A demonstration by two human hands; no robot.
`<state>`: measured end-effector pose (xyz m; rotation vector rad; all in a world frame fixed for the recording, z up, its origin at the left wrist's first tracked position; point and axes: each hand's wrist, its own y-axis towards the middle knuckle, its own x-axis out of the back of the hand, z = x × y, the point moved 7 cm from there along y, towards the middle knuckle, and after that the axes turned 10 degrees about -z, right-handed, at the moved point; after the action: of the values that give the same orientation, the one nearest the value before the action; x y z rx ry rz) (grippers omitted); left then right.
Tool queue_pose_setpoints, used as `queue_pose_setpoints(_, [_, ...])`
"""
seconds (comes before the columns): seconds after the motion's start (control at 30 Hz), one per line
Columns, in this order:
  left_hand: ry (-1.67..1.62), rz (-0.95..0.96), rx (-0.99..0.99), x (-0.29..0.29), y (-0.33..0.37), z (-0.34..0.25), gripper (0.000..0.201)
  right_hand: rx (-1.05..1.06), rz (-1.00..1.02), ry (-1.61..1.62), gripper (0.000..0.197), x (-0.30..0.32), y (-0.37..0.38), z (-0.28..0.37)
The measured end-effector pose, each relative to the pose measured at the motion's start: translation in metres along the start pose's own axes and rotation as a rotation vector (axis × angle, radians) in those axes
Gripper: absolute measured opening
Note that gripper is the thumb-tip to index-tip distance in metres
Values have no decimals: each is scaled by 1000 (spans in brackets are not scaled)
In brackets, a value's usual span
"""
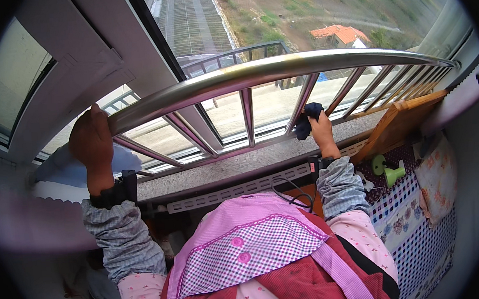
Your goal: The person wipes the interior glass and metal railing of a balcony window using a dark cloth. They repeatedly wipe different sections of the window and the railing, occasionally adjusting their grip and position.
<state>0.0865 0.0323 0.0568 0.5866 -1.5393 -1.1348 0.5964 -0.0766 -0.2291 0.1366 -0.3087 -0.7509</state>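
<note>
A curved metal railing [256, 74] runs across the window in front of me, with upright bars below its thick top rail. My left hand [92, 141] is wrapped round the left end of that top rail. Lower and to the right, my right hand [322, 134] grips a crumpled dark navy cloth [308, 120]. The cloth touches one of the upright metal bars [305, 92] near its lower part. Part of the bar is hidden behind cloth and fingers.
Under the railing lies a speckled stone sill [224, 172], with a slotted white strip [242, 188] below. To the right, a wooden board [398, 126] leans near a green lamp [394, 175] and checked cloth [391, 219]. A white window frame [102, 53] stands at the left.
</note>
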Motion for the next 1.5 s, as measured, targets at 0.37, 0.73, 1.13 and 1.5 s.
queue_pose_setpoints(0.37, [12,-48,-30,3,0,-2,44,60,148,670,35,0,-10,161])
queue_pose_setpoints(0.73, [2,-62,-2,5,2,-7,45,489,-142,-158,36,-16,-50,79])
queue_pose_setpoints(1.13, [4,170,44,7,13,-18,49,596,-115,-284,46,-89,-35,111])
queue_pose_setpoints(1.5, [-118,538,59,-10,18,-10,54,448,293,28,40,-51,-59,170])
